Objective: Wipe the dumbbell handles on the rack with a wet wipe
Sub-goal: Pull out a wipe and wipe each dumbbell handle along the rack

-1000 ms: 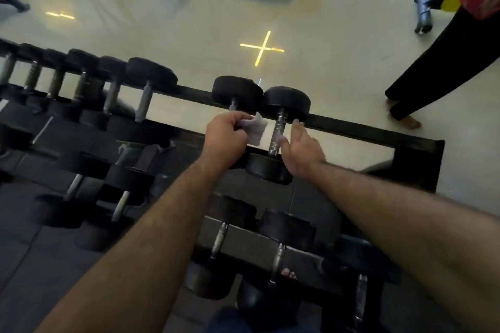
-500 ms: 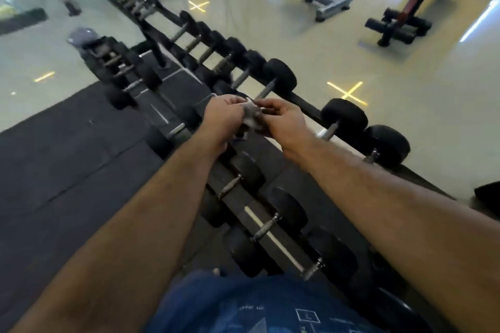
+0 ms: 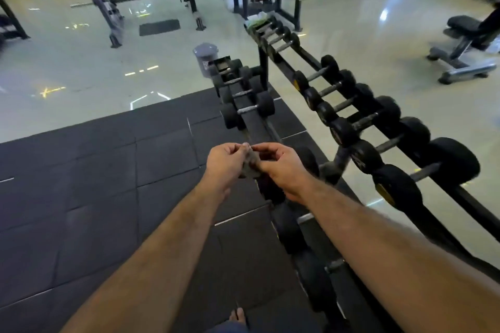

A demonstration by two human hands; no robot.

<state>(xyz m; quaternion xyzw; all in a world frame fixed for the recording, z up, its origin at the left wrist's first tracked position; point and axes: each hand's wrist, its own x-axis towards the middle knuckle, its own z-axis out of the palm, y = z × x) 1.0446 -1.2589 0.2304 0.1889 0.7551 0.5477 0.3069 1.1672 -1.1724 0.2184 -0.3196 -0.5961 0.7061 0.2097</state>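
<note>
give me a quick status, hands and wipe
Left hand and right hand both pinching the wipe, held up off the rack. No dumbbell handle touched. Nothing in the way.

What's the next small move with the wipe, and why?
Probably finish refolding the wet wipe to a cleaner face, then lower it onto the nearest dumbbell handle. Both the left hand and right hand pinch the greyed wipe in mid-air, touching no handle.

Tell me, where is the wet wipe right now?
In the head view the wet wipe sits centre frame, pinched between the left hand and right hand, held above the black floor mat beside the dumbbell rack.
</note>
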